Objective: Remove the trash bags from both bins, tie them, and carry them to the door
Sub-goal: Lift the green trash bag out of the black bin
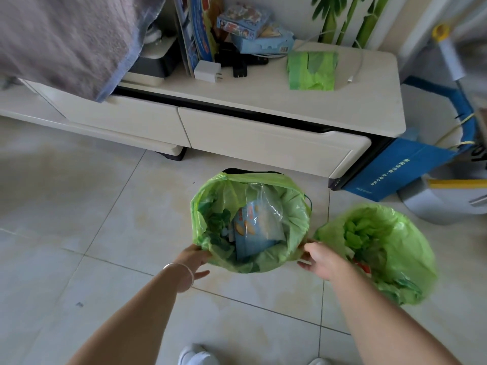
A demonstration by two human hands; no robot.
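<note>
Landmark: the bin with a green trash bag (pixel 295 206) in front of the low cabinet.

1. White shoes (pixel 196 355), nearest the viewer, on pale floor tiles (pixel 66 206) below the landmark.
2. Left hand (pixel 193 259), bangle (pixel 181 275) on its wrist, at the landmark's near-left rim; fingers curled onto the bag's edge, though their tips are hidden, so the grip cannot be judged for certain.
3. Right hand (pixel 322 260), at the near-right rim; fingers pinch the bag's edge.
4. Landmark contents: a blue snack packet (pixel 253 227) and clear plastic (bag still seated in the bin).
5. Second green-bagged bin (pixel 403 246), just right of the landmark, bag also in place.
6. Cream drawer cabinet (pixel 263 143), behind the landmark; on top, folded green bags (pixel 312 71), a white charger (pixel 207 71), and boxes.
</note>
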